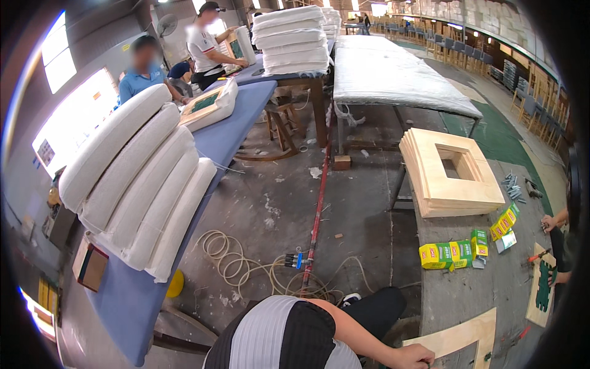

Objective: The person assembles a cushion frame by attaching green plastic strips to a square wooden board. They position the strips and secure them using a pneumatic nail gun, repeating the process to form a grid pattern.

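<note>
At the left, plump white pads (135,184) lean in a row on the smooth blue table (126,323); their soft, rounded sides could slide if the table were bumped. Thin pale hose (228,253) lies on the floor in loose coils that might snag a foot. Low on the right, what looks like the left hand (413,354) is curled at the left end of a flat plywood frame (467,331) on the grey bench (442,295); whether it grasps the wood I cannot tell, and the right hand is out of view. A one-sided push could skid the frame. Farther up the bench are yellow-green card boxes (456,253), easily toppled by a sweeping forearm, and a square-holed plywood stack (458,195), its uneven layers liable to slip if nudged. Metallic bolts (512,187) lie loose, apt to scatter if jolted. Farthest right, a co-worker's hand (556,278) touches a green-patched panel (539,316).
</note>
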Demonstrator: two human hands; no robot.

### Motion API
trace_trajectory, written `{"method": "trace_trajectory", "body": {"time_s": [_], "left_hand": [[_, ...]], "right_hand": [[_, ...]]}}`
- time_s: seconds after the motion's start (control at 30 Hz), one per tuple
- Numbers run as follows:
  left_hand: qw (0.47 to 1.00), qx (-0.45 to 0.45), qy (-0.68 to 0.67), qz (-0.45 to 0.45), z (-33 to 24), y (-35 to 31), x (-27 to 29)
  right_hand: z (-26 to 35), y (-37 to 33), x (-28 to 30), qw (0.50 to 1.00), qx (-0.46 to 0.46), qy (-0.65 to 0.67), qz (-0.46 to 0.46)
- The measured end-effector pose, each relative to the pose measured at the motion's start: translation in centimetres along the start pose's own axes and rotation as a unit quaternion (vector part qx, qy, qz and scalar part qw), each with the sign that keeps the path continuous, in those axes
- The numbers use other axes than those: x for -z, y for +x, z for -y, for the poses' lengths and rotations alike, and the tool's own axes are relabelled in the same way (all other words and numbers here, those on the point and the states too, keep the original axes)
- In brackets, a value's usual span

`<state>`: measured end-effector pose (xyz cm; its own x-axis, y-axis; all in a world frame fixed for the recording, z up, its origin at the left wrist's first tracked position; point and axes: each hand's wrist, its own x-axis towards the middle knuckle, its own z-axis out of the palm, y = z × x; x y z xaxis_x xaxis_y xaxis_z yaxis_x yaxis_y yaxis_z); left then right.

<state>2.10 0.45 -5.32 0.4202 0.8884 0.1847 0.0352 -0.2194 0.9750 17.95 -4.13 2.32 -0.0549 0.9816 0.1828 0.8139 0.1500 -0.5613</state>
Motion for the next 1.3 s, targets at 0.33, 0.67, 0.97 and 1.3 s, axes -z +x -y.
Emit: {"method": "trace_trajectory", "body": {"time_s": [0.33,0.67,0.97,1.3], "left_hand": [[0.996,0.005,-0.081,0.024,1.2,1.7,-1.6],[0.926,0.14,0.061,0.346,5.6,-2.8,0.0],[0.912,-0.007,0.271,0.306,4.7,1.1,2.4],[0.891,-0.36,0.267,-0.071,5.6,12.8,0.3]], "right_hand": [[-5.8,3.4,1.7,0.996,-0.058,0.046,0.051],[-18.1,8.3,5.2,0.966,-0.231,0.111,0.023],[-18.9,11.4,4.4,0.957,-0.269,0.106,0.028],[-18.4,12.7,3.3,0.97,-0.225,0.057,0.066]]}}
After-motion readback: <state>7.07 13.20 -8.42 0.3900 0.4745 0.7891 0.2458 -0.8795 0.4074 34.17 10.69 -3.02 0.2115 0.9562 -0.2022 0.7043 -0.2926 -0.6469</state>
